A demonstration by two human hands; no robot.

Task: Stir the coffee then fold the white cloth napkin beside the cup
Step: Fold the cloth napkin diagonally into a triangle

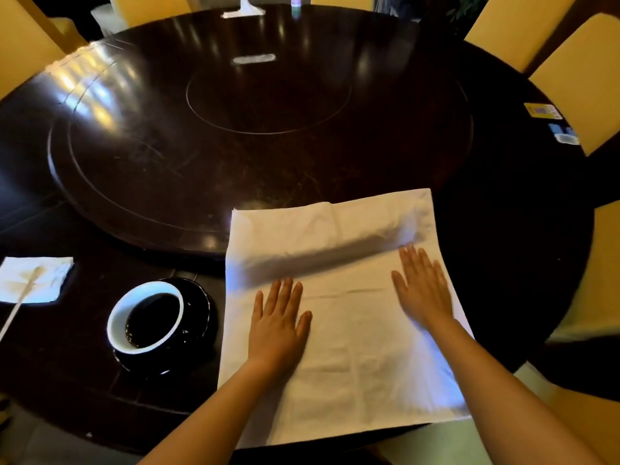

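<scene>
While the coffee cup (146,318) sits on its black saucer (198,317), we press our left hand (278,325) and right hand (424,290), fingers spread flat, onto the white napkin (335,364) lying just right of that cup on the worktop (503,229).

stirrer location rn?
Head view, far left: the stirrer lies on a stained paper napkin, left of the coffee cup, untouched by either hand.

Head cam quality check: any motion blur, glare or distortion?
Head view: right hand is motion-blurred on the white napkin, left hand sharp; window glare streaks the dark table; wide-angle bends the edges.
</scene>
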